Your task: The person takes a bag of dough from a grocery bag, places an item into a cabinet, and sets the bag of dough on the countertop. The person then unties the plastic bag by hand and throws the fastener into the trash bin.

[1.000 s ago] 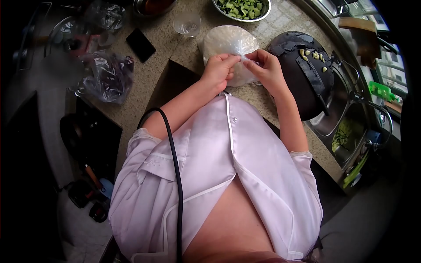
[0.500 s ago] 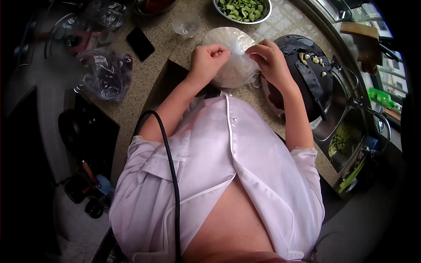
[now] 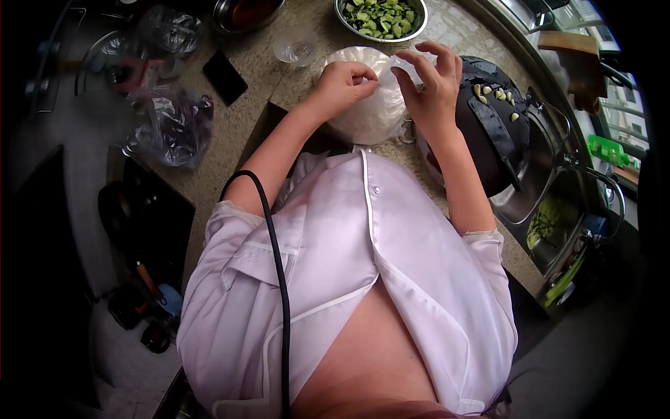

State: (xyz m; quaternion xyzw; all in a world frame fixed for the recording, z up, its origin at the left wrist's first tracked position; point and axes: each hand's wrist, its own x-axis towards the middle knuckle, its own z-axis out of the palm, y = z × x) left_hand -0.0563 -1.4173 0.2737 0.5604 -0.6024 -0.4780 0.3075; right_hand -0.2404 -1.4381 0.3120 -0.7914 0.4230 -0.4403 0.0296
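A clear plastic bag (image 3: pixel 368 115) with pale contents stands on the counter in front of me. My left hand (image 3: pixel 345 87) is closed, pinching the gathered top of the bag between thumb and fingers. On the other side, my right hand (image 3: pixel 430 87) is raised with thumb and fingers spread apart, close beside the bag's top, and I see nothing gripped in it. What exactly fills the bag is hard to make out through the plastic.
A black round board (image 3: pixel 492 140) with garlic cloves (image 3: pixel 499 94) and a cleaver (image 3: pixel 494 136) lies at right, near the sink (image 3: pixel 551 227). Behind are a bowl of chopped cucumber (image 3: pixel 380 19) and a clear cup (image 3: pixel 295 46). A phone (image 3: pixel 225 77) and a plastic bag (image 3: pixel 178 129) lie left.
My right hand has opened and lifted slightly away from the bag's top, its fingers spreading. My left hand keeps its pinch and has shifted slightly right.
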